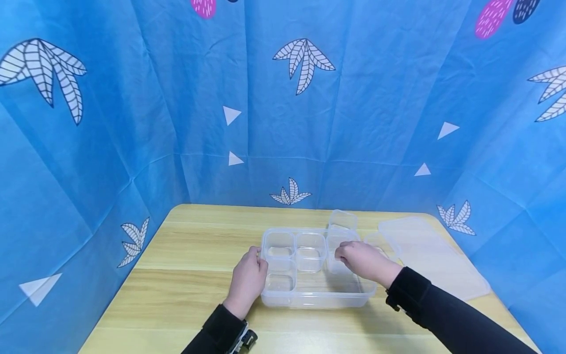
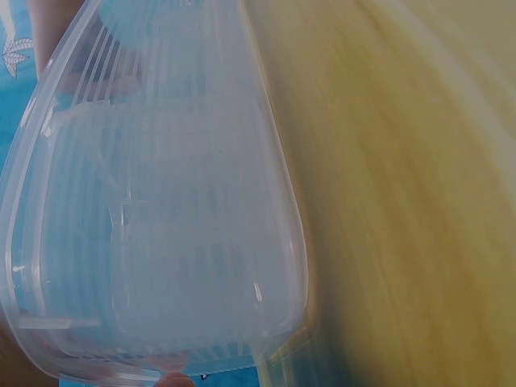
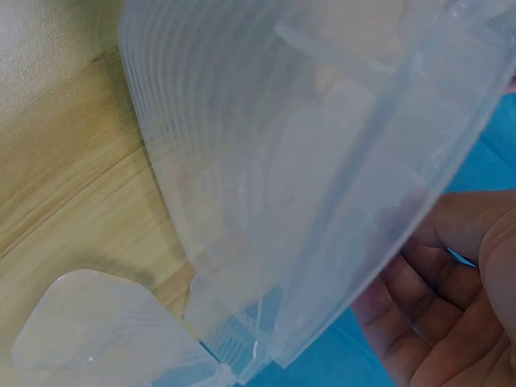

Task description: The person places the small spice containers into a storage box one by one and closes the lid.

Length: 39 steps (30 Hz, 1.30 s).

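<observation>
A large clear plastic storage box point(image 1: 329, 300) stands on the table, with several small clear boxes inside: two along the left side and one at the back middle point(image 1: 311, 241). My left hand point(image 1: 248, 278) grips the large box's left wall near the rim. Reaching over the right side, my right hand point(image 1: 364, 260) pinches a small clear box point(image 1: 339, 238) in the back right of the large box. In the right wrist view the right hand point(image 3: 451, 298) shows curled fingers behind the clear wall. The front right of the large box shows bare floor.
Another small clear box point(image 1: 342, 219) stands behind the large one, and a further one point(image 1: 376, 241) is just right of it. A flat translucent lid point(image 1: 435, 255) lies at the table's right. A blue patterned curtain point(image 1: 292, 132) surrounds the wooden table point(image 1: 190, 275).
</observation>
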### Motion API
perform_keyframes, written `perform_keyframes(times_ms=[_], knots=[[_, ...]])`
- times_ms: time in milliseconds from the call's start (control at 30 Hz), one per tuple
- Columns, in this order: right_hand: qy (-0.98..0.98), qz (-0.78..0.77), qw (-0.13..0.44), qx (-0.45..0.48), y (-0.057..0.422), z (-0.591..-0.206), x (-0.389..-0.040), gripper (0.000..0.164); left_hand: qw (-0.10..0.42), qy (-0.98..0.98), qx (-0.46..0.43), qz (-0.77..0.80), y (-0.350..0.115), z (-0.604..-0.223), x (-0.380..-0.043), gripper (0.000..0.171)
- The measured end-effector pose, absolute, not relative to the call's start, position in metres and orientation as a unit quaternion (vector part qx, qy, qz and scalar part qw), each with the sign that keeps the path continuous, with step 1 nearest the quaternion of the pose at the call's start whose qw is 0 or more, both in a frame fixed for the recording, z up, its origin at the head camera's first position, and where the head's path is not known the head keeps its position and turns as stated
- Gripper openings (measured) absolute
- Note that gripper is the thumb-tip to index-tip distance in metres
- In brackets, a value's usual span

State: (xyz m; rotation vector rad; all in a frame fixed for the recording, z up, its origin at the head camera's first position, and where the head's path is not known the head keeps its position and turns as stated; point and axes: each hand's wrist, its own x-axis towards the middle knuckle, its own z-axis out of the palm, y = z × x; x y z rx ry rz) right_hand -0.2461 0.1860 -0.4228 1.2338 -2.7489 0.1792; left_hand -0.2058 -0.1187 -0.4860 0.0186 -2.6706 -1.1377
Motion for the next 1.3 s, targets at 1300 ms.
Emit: perform_keyframes(times_ms=[1300], knots=[[-0.913,0.101,0.04,0.394,0.1859,-0.4291,-0.2538,0.039,0.131,-0.913,0.005,-0.386,-0.1186,-0.4856,-0.2054,0.031]])
